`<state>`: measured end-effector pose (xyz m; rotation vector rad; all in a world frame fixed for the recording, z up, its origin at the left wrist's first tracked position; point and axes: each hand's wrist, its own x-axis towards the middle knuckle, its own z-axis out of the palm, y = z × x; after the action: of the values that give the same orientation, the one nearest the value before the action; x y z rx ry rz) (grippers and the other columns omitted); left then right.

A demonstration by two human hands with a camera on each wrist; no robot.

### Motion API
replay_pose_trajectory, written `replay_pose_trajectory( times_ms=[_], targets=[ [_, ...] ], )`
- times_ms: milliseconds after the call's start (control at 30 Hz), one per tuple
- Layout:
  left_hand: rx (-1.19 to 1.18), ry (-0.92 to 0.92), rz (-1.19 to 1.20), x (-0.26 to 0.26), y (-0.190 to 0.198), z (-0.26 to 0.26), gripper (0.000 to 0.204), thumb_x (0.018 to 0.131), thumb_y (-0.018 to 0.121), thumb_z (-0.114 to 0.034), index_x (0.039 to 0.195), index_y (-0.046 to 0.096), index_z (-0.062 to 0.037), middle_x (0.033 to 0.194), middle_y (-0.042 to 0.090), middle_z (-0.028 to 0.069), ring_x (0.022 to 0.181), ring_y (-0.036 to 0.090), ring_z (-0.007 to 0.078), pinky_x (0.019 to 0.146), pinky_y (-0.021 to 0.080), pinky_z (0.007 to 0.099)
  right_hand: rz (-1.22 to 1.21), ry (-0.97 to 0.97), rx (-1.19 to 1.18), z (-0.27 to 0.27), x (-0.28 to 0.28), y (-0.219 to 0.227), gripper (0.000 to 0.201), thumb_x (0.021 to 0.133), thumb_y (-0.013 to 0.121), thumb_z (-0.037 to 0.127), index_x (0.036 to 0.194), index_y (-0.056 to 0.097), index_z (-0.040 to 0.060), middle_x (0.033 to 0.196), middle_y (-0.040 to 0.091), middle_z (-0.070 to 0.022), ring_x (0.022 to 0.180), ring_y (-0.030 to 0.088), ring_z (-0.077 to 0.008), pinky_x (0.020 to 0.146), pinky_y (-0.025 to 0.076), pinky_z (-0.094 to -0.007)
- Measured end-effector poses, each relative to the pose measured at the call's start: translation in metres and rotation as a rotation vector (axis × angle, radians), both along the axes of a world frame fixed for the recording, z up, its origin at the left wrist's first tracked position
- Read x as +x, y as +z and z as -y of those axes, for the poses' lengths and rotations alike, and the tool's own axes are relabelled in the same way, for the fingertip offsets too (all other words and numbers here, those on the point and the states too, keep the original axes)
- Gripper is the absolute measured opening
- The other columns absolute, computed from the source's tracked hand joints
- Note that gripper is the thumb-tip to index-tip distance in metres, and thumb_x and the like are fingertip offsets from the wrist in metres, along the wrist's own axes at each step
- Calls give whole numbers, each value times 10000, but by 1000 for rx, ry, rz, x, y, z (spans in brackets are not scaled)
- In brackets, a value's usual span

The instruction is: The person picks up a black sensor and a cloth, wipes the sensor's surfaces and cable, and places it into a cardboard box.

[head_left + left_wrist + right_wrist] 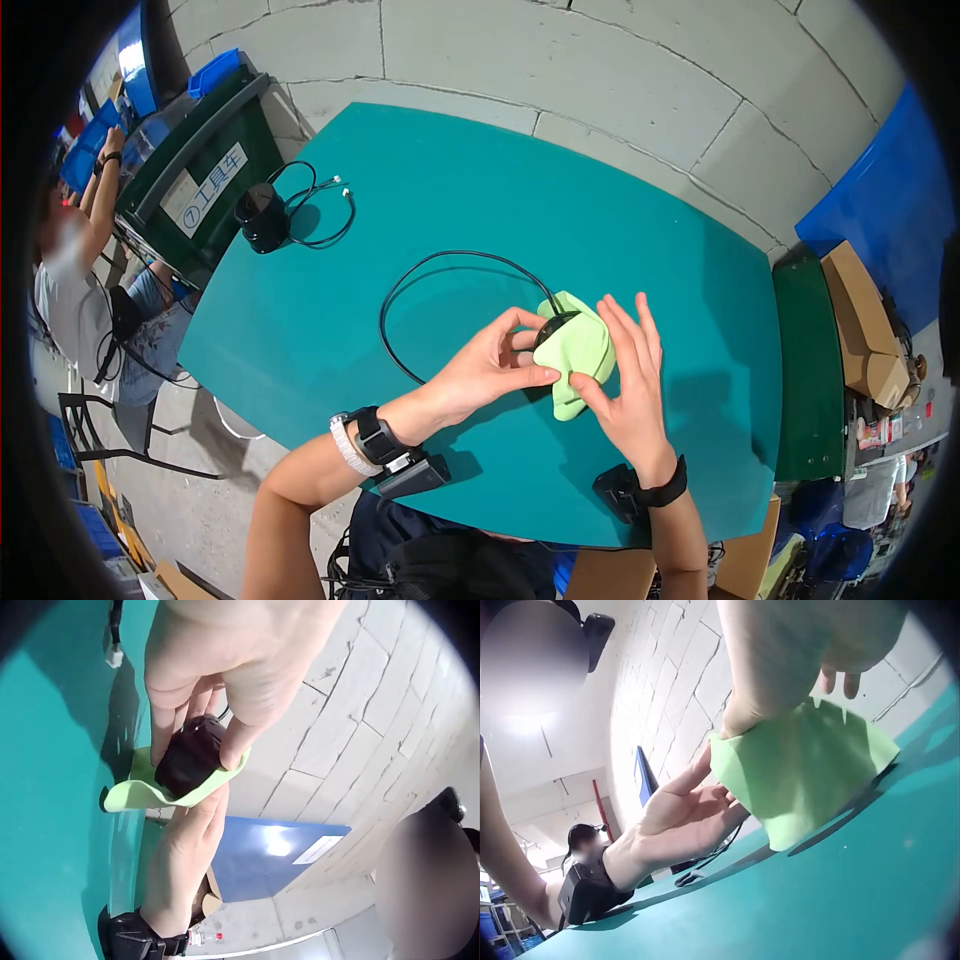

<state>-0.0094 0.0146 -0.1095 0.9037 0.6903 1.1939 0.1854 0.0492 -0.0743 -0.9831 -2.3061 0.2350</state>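
Note:
My left hand [470, 370] grips a dark, rounded device [191, 757] with a black cable, its thumb on one side and fingers on the other. A light green cloth [580, 350] covers the device's face, and the left thumb also touches the cloth's edge. On the cloth's other side is my right hand [635, 385], holding it with the thumb in front and the forefinger along its far edge. The other right fingers extend past the cloth. In the right wrist view the cloth [802, 772] hangs below the right hand and hides the device.
A second black cylindrical device [262, 217] with a coiled, white-plugged cable stands at the far left of the green table [450, 180]. The held device's cable [395, 290] loops across the tabletop. A green bin [215, 170] and a seated person [90, 290] are at left, cardboard boxes [865, 340] at right.

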Motion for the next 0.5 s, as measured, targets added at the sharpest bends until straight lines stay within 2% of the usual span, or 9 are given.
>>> replay_pose_trajectory(
  times_ms=[67,133,167,233,267,333,433,467,500],
  targets=[
    [35,-5,-24,1,-1,1,412,838,694,-70,1158,436,-36,1059,604,70,916,595,103,800,493,257,42,-11,22,-1,3,-4,484,811,690,210,1235,535,33,1287,509,-135,1221,436,-341,965,386,-434],
    [16,-104,-54,3,-2,1,391,839,691,-65,1137,440,-42,1052,603,63,908,595,101,797,489,251,-149,-33,-461,-4,12,-13,453,891,607,189,1292,479,23,1249,538,-164,1158,518,-299,918,429,-378],
    [14,-107,-51,3,-3,1,391,839,691,-65,1137,440,-42,1052,603,63,908,595,101,797,489,251,-147,-37,-463,-4,15,-12,453,891,607,189,1292,479,23,1249,538,-164,1158,518,-299,918,429,-378],
    [-6,-106,-86,3,-2,1,387,841,689,-69,1139,443,-41,1050,603,60,909,595,100,793,492,250,-262,-21,-747,-4,13,0,410,935,541,163,1307,452,15,1188,577,-180,1069,585,-261,876,457,-340],
    [-28,-92,-16,4,-1,2,386,841,691,-76,1136,444,-37,1061,602,65,914,595,102,791,494,249,-263,-23,-747,-3,11,-3,410,935,541,163,1307,452,15,1188,577,-180,1069,585,-261,876,457,-340],
    [-60,-62,25,3,7,2,383,843,688,-75,1135,444,-38,1071,599,68,922,595,104,795,494,248,-565,88,-623,0,3,-15,383,933,543,152,1285,475,18,1127,607,-177,1033,596,-234,862,462,-337],
    [-76,-23,48,1,7,3,378,847,681,-71,1135,438,-35,1096,588,75,942,587,108,810,494,249,-586,104,-499,3,-7,-18,329,932,547,157,1224,515,10,1065,632,-139,987,611,-215,835,472,-329],
    [-9,-26,-18,2,3,3,381,848,681,-71,1136,435,-31,1104,584,79,945,584,106,810,495,250,-585,106,-501,2,-5,-18,329,932,547,157,1224,515,10,1065,632,-139,987,611,-215,835,472,-329],
    [57,-28,-84,4,-1,3,384,848,681,-71,1138,433,-27,1112,580,83,947,580,103,811,496,250,-483,93,-504,0,-1,-17,329,928,557,164,1214,515,8,1055,630,-126,967,605,-195,819,473,-320]
  ],
)
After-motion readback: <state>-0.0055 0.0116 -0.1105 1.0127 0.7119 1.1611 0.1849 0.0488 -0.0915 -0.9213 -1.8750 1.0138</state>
